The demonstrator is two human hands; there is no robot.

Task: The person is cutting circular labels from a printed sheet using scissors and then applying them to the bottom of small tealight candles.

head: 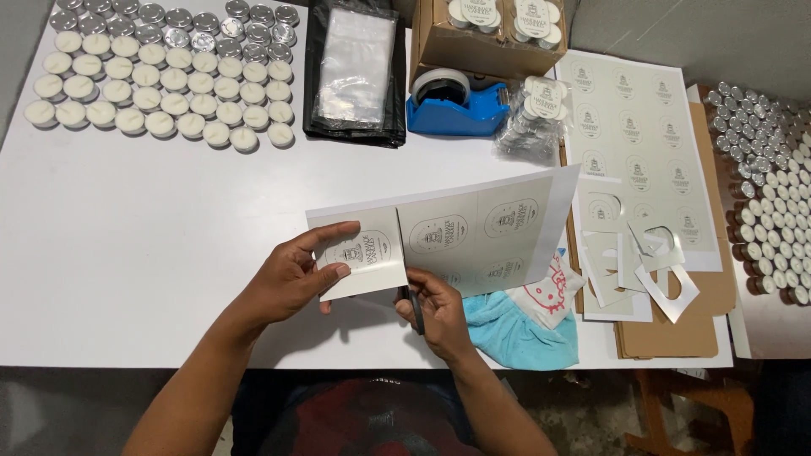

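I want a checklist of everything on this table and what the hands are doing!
Surface: white table, mostly covered at the edges.
Job's things: label sheet being cut with scissors.
Clutter: white tealight candles, blue tape dispenser, cardboard box, cut scraps, blue cloth.
Hands: left hand holds the sheet; right hand grips the scissors.
Cables: nothing seen.
Surroundings: grey floor.
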